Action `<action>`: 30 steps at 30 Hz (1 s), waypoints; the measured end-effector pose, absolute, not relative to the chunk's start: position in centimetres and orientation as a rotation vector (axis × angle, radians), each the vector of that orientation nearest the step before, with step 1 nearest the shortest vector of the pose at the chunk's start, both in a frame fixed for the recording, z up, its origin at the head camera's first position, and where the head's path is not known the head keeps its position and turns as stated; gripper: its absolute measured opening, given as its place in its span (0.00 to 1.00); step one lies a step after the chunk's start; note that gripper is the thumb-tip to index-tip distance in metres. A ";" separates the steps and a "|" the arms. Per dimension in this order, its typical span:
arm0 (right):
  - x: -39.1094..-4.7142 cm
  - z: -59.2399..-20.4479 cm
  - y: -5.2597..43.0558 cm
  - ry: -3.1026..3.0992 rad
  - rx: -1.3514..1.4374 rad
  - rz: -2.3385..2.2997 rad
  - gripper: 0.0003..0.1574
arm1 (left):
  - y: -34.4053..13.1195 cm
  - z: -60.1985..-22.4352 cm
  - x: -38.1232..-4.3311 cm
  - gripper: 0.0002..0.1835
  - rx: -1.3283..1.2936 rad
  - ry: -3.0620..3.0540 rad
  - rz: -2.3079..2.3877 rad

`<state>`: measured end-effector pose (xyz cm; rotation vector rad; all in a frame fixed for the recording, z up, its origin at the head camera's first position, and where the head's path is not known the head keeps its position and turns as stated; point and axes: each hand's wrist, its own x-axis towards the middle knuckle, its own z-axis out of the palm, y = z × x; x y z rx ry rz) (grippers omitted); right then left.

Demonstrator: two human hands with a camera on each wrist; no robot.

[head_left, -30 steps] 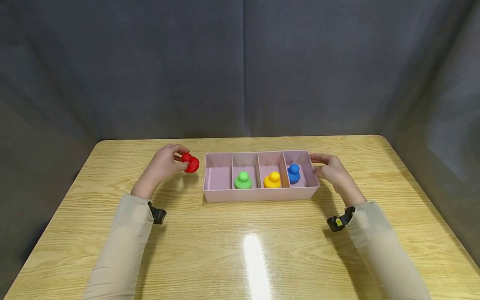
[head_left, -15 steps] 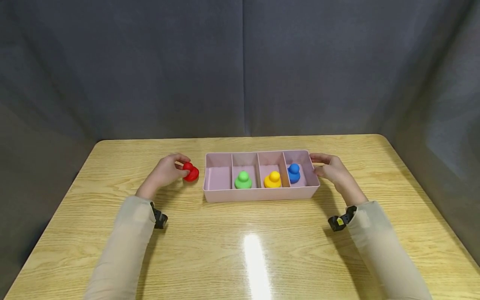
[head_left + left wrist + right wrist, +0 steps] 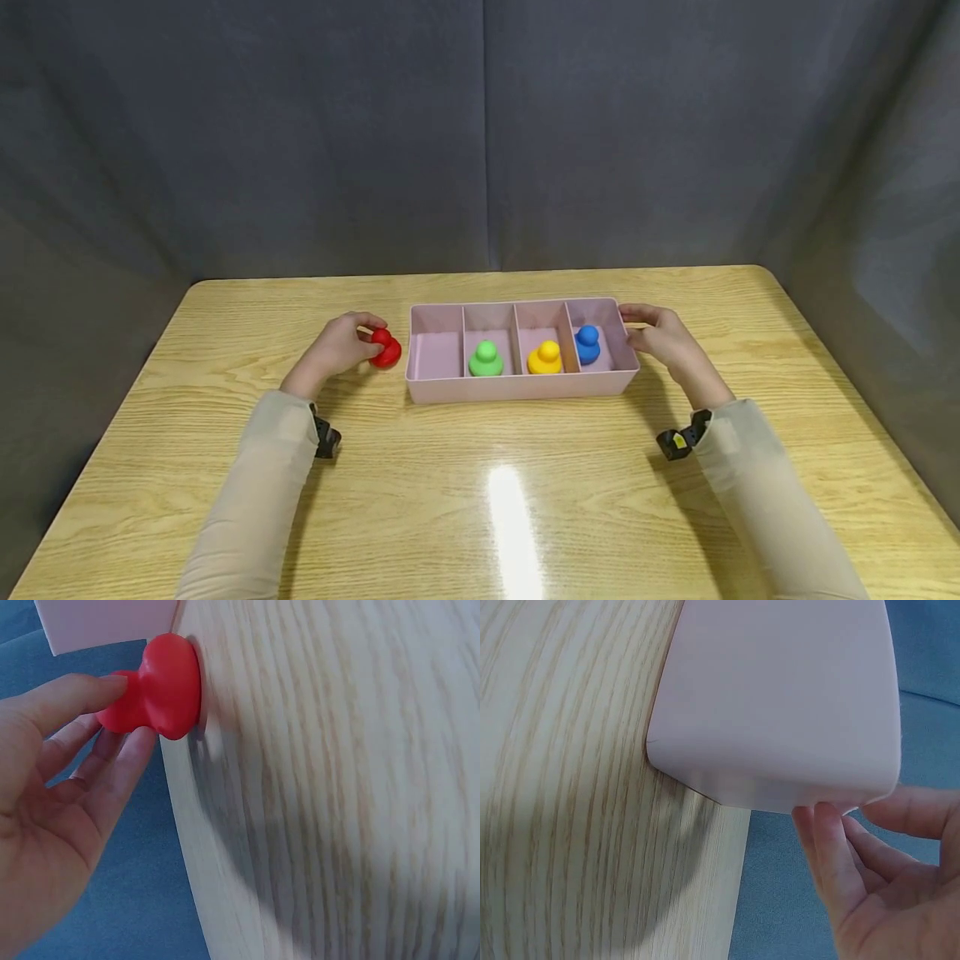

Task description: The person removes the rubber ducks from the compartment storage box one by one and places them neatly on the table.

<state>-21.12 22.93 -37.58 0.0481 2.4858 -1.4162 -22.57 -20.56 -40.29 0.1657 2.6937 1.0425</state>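
Note:
My left hand point(image 3: 341, 343) pinches the small ball-shaped top of a red knobbed toy point(image 3: 388, 355) between thumb and fingers. In the left wrist view, the wide round base of the red toy point(image 3: 174, 690) stands at the wood surface. Just right of it is a pink box point(image 3: 517, 387) with several compartments in a row. My right hand point(image 3: 667, 340) is at the box's right end. The right wrist view shows its fingertips point(image 3: 826, 817) touching the outer end wall of the box point(image 3: 772, 697), the fingers fairly straight.
Similar knobbed toys sit in the box: green point(image 3: 486, 360), yellow point(image 3: 546, 358) and blue point(image 3: 588, 345), each in its own compartment. The leftmost compartment shows its bare floor. Dark grey curtain point(image 3: 480, 150) surrounds the wooden table point(image 3: 420, 500) at the back and sides.
My left hand has lowered the red toy to the table and shifted it slightly right, towards the box. The right hand and the box hold their place.

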 end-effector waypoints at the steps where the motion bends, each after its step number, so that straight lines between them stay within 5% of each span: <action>1: -21.1 -37.6 22.9 2.487 0.049 -1.416 0.39 | -20.5 -40.3 -22.6 0.22 0.158 2.690 1.047; 30: -21.6 -38.3 24.1 2.389 0.100 -1.466 0.38 | -19.1 -38.8 -22.6 0.22 0.240 2.857 1.115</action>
